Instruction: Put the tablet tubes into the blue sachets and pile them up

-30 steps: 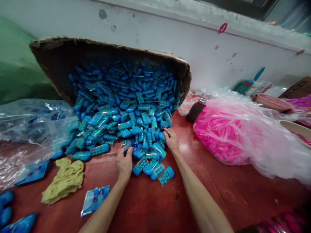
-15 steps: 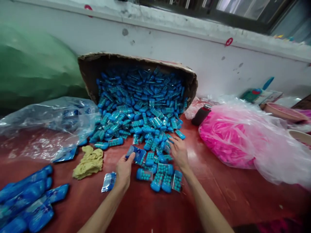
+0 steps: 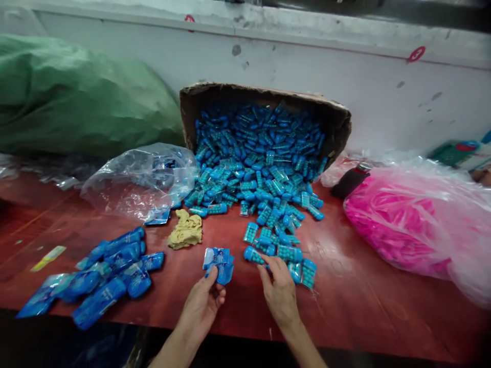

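Note:
My left hand [image 3: 203, 301] is closed on a blue printed plastic packet [image 3: 225, 272], pinched between thumb and fingers. Right behind it, partly overlapped, shows a flat silver-edged packet [image 3: 209, 254]. My right hand [image 3: 279, 291] has its fingers bent and apart, with the fingertips at the right end of a small clear bottle [image 3: 253, 254] that has a blue cap and teal beads inside. Whether they touch it I cannot tell. More such bottles [image 3: 308, 273] lie just beyond this hand, partly hidden by it.
A tipped cardboard box [image 3: 341, 135] spills many blue bottles. At left lie filled blue packets [image 3: 102, 301], a yellow cloth [image 3: 186, 232] and a clear plastic bag [image 3: 126, 191]. A pink-filled bag [image 3: 399, 220] and a dark bottle [image 3: 351, 179] stand right; a green sack [image 3: 84, 102] behind.
The view has shifted left. My left hand has brought the blue packet back from the pile, beside the silver-edged one. My right hand has come from the pile's edge to the nearer bottles.

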The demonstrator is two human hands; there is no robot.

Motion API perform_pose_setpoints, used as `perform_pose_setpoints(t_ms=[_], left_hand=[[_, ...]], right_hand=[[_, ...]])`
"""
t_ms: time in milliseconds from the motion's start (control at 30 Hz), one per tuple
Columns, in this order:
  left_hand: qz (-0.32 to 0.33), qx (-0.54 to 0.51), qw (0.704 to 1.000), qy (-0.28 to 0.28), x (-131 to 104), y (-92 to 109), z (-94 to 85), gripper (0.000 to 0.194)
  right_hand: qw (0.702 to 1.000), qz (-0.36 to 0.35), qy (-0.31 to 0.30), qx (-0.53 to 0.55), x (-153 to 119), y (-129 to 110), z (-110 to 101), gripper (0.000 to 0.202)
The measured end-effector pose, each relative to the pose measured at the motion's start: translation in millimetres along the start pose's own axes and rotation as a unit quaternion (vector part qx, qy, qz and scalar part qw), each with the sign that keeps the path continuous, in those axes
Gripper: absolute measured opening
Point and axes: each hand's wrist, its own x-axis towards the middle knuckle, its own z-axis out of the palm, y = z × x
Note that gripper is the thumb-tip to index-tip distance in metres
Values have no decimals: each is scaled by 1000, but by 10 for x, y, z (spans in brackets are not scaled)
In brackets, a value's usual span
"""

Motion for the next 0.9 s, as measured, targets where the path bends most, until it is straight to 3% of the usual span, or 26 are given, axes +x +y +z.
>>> perform_pose_setpoints(t_ms=[100,233,433,600,633,667,767,800,900], left_hand=[[-11,-17,1000,9,-39,15,-47,18],[-20,-25,999,2,-83,33,-117,20],[-12,-37,999,15,-101,37,-228,19],[-9,-59,998,31,-83,26,-235,21],[-9,-61,997,35,-81,21,-224,20],[-10,-61,997,40,-81,14,-209,20],[-10,-55,998,38,-95,-11,-151,19],[-9,-54,998,32,-104,-21,-134,19],[-7,-58,998,19,-132,-48,-116,18]], right_hand=[[996,-14,-26,-84,41,-111,92,30],[979,9,-124,-160,191,-199,228,41],[984,-4,-160,-84,556,-177,300,33],[985,28,-157,71,552,-204,110,33],[974,60,-161,148,496,-242,57,34],[942,112,-165,269,428,-288,11,35],[794,232,-169,536,220,-440,-61,39],[768,242,-168,568,167,-479,-61,40],[755,239,-152,591,72,-527,-26,39]])
